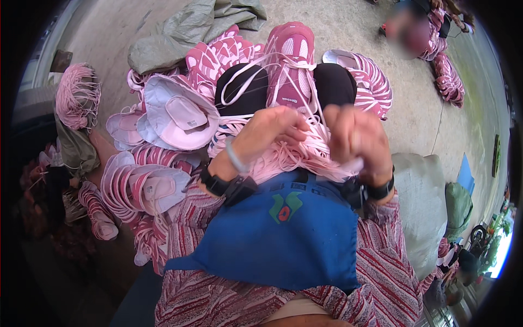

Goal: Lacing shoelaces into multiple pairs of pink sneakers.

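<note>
My left hand [271, 132] and right hand [358, 139] curled; blur, so I cannot tell grip. Risk: loose lace bundle [294, 159], crowding both, could tangle beside pink shoe upper [289, 90].

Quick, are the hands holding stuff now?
Left hand: curled by pink laces; can't tell if holding any.
Right hand: curled, blurred; can't tell if holding anything.

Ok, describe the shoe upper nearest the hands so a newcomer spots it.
From the blue apron, look up past the pale pink laces to the black knees. The dark pink upper sits between them, toe pointing away. Unlike the nested uppers to its left, it trails a loose lace over the left knee.
</note>
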{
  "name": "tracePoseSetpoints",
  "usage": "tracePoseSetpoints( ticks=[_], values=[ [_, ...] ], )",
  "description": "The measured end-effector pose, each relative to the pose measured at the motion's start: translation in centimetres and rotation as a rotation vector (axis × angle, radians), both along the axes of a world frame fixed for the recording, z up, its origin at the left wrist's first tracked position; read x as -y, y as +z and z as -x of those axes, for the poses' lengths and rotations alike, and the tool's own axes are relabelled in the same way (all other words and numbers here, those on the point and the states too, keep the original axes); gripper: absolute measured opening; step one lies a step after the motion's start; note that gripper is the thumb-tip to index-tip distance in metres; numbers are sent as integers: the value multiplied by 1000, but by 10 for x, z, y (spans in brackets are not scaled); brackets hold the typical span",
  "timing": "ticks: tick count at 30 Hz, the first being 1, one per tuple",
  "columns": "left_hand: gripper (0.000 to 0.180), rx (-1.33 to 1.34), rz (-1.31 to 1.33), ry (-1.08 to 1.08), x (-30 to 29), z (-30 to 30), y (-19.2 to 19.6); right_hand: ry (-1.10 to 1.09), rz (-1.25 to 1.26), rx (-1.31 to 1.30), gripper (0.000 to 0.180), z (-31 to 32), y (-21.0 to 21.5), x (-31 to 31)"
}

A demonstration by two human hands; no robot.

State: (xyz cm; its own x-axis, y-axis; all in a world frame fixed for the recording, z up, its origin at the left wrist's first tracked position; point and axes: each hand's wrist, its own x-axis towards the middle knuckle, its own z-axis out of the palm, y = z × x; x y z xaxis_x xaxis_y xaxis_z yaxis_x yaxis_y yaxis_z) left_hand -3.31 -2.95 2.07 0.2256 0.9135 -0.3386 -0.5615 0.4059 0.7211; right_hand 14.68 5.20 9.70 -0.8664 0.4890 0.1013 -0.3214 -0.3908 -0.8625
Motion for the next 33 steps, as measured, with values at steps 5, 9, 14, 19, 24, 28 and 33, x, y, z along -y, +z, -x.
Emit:
tracePoseSetpoints(
  ticks=[5, 9, 14, 19, 24, 28, 33],
  values=[
    [44, 303, 185, 164, -58, -26, -18, 658, -365, -124, 15, 4, 7, 38],
    [35, 12, -48, -36, -39, -23, -5, 19, 74, 326, 27, -36, -8, 12],
    [21, -373, -1059, -400, -8, -73, 37, -120, 711, 410, 53, -36, -69, 1],
    [26, -196, -1108, -903, -1, -120, 59, 19, 688, 4, 40, 15, -79, 2],
    [31, 10, -507, -976, 5, -57, 30, 81, 146, 322, 24, -47, -22, 0],
    [51, -59, 94, -459, -9, -13, -6, 428, -190, 587, 26, -58, -20, 8],
    [41, 490, 175, 108, -40, -20, -34, 540, -484, 542, 20, -7, -38, 23]
  ],
)
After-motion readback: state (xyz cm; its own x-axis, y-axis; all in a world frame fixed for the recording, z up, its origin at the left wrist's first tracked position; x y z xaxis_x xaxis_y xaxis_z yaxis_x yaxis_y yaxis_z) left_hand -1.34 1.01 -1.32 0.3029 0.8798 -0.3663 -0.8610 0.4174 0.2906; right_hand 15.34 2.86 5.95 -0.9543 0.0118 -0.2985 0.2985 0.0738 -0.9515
